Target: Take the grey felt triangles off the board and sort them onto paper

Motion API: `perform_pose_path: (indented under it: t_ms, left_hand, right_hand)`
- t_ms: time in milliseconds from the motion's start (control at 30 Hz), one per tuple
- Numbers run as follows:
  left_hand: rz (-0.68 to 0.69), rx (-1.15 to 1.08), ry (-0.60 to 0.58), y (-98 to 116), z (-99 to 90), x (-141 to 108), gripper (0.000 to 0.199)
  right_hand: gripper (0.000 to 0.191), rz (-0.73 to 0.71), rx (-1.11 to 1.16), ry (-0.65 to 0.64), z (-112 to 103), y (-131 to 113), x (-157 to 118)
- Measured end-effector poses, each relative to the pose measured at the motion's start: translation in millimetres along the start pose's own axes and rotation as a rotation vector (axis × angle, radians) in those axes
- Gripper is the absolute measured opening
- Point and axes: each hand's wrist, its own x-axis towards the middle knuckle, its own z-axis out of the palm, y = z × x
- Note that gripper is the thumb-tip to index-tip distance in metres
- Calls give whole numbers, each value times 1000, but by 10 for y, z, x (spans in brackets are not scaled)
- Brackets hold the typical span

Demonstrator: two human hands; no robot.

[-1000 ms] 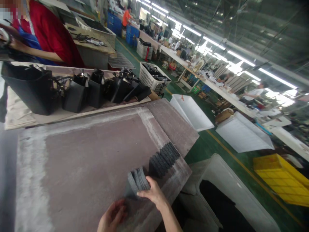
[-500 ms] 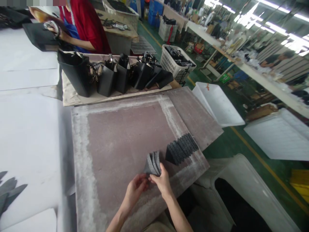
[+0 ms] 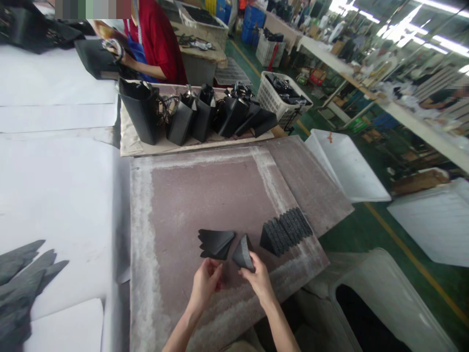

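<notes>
My left hand [image 3: 207,280] is closed, thumb against fingers, at the lower edge of a fan of flat black pieces [image 3: 217,243] with pointed ends. It appears to pinch them; the fingertips are partly hidden. My right hand [image 3: 257,276] grips a curved dark grey wedge-shaped piece [image 3: 242,252] between thumb and fingers, a short way right of the fan. Whether it is one piece or several together I cannot tell. Just beyond that hand, a row of similar dark grey pieces [image 3: 286,231] lies close-packed on the brownish board [image 3: 205,195].
Black bag-like items [image 3: 181,120] stand along the board's far side. A person in red [image 3: 159,44] works behind them. A white surface [image 3: 66,186] lies left, with grey pieces [image 3: 22,288] on it. Plastic bins [image 3: 348,166] stand on the right, another [image 3: 410,313] near my right side.
The grey pieces bunched in my right hand are now apart: black pieces lie fanned at my left hand, and my right hand keeps a curved piece. The view has shifted left.
</notes>
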Motion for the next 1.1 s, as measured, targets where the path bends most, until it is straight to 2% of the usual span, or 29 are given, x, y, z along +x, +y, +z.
perform_pose_path:
  t_ms: [100,233,400,567,733,867,967,1100]
  left_hand:
    - [0,31,85,47,-184,25,49]
    - [-48,22,145,163,-372,18,58]
    - [-52,75,168,305,-393,111,56]
    - [32,306,199,433,-351,321,38]
    - [190,537,280,544,-221,375,28]
    - [342,650,313,617,-15,266,23]
    - [477,711,227,646,197,144,19]
    - [637,796,42,597,486,0,6]
  right_hand:
    - [41,34,14,9,39,32,-7]
    - [51,18,22,72,90,96,3]
    - [56,-90,-24,190,85,152,35]
    - [42,-205,-115,207,199,79,88]
    - [36,-259,-157,241,324,20,124]
    - [38,-251,-165,291,262,-6,114]
    - [39,-229,-165,292,177,-28,103]
    - [37,-178,-132,217,71,-10,112]
